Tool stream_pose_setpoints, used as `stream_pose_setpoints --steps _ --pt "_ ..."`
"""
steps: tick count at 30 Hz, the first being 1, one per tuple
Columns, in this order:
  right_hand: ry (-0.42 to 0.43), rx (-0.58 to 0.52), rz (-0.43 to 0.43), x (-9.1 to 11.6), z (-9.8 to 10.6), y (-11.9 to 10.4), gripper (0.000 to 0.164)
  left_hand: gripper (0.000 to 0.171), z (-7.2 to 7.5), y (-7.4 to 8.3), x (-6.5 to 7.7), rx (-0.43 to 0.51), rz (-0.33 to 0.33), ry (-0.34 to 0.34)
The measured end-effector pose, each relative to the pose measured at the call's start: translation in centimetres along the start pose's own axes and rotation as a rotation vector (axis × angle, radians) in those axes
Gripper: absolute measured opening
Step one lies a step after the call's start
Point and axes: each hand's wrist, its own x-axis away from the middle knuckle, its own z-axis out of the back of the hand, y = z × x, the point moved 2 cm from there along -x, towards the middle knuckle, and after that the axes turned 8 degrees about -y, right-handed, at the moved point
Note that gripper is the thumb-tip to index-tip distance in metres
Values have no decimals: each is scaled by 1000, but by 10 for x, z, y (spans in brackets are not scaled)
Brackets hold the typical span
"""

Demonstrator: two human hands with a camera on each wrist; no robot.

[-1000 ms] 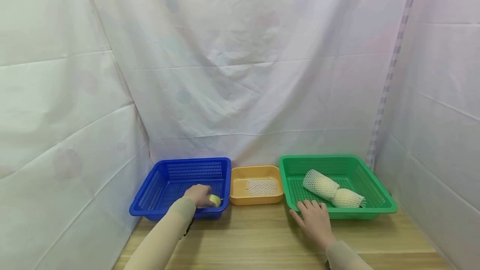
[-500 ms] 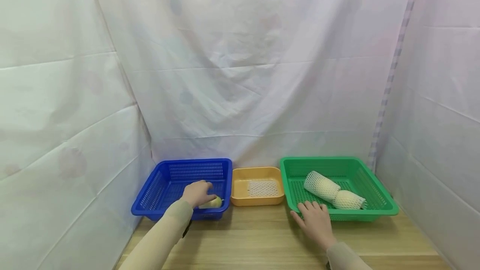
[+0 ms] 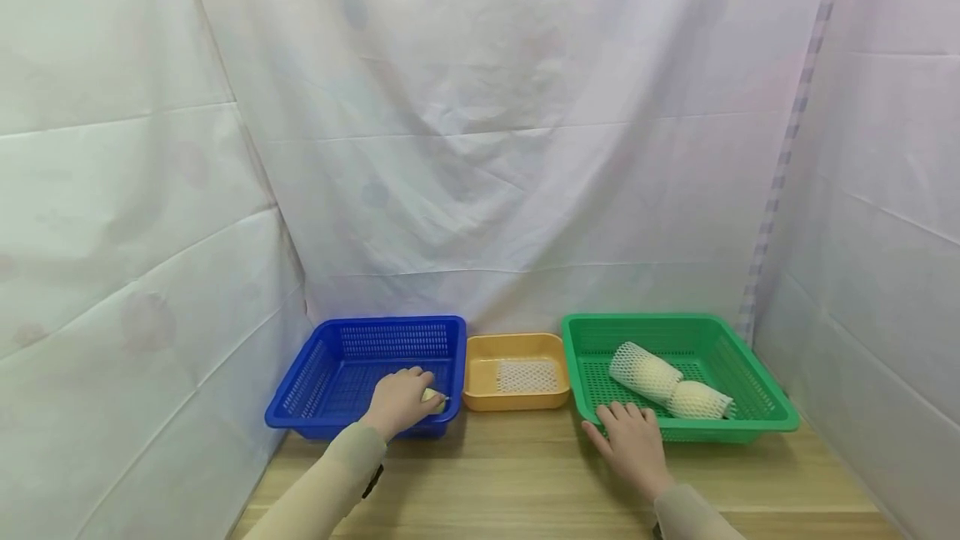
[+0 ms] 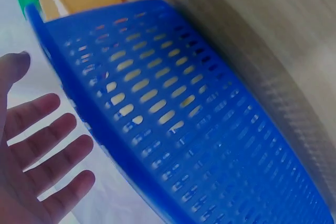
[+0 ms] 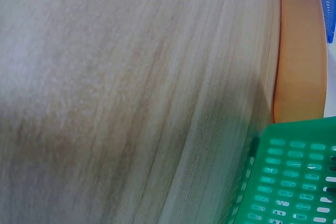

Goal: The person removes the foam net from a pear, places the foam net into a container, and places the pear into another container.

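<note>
One blue slotted basket, one orange tray and one green slotted basket make three plastic containers, side by side along the back of my wood-grain table. One yellow-green fruit lies in the blue basket, near its front right corner and partly hidden under my left hand. From the left wrist, the four fingers and thumb of that hand look spread, the fingers lightly bent; whether they touch the fruit, I cannot tell. Pale yellow patches show through the blue slots. My right hand rests on the front rim of the green basket, fingers laid over the edge, thumb held apart from them. Inside that basket lie two white foam nets, end to end, each around something pale and rounded. One flat white mesh piece lies in the tray.
</note>
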Motion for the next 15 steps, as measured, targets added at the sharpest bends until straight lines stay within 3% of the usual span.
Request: stream_pose_setpoints --steps 8,15 --pt "-12 8 2 0 1 1 29 50 -17 11 13 -59 -57 20" --pt "-9 9 7 0 1 1 29 56 -34 15 23 -42 -69 69"
